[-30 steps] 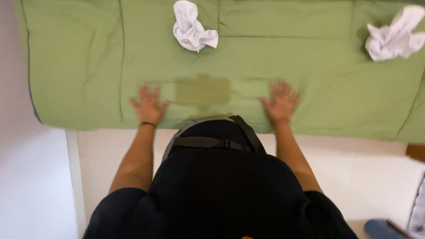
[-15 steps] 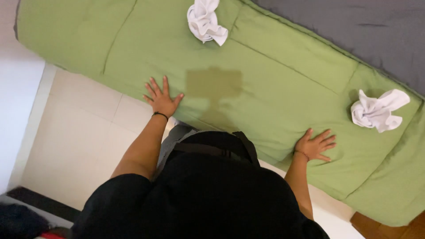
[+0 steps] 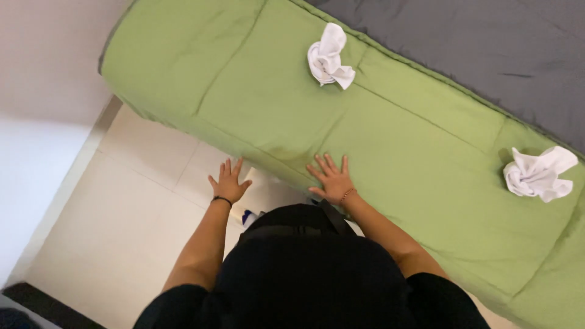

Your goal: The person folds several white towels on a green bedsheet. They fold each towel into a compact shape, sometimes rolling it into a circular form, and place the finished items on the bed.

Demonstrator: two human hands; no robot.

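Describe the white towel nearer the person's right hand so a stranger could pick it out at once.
Start at the green bed cover below the grey sheet. The twisted white towel lies up the cover from the right hand; the other towel lies by the frame's right edge.

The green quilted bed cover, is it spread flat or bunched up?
Spread flat: the green quilted bed cover lies smooth over the bed, only stitched seams showing.

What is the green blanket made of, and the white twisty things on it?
The green blanket looks like soft matte cloth, maybe cotton: it shows stitched seams and gentle wrinkles, no shine. The two white towels look like thick fluffy terry, twisted into soft folds. The floor looks like smooth, pale tile with thin joints.
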